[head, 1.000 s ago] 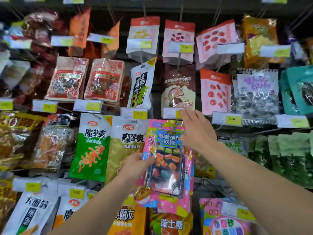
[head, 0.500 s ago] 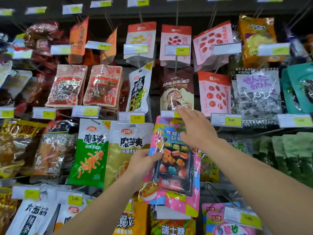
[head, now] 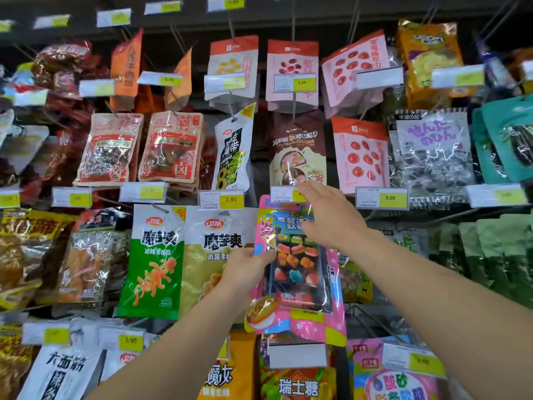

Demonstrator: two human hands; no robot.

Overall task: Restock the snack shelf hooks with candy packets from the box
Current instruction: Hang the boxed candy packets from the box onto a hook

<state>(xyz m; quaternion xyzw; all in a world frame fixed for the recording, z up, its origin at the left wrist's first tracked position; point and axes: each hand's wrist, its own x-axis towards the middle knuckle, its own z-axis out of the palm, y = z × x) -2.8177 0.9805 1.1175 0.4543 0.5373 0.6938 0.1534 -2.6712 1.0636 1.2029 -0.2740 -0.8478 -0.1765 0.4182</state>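
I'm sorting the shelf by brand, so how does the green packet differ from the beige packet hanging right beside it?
The green packet has a white top, a green lower half and orange strips pictured on it; the beige packet has a white top over a beige lower half. The green packet hangs fully in view, while the left hand covers the beige packet's lower right part. Both carry the same red oval logo and large black characters.
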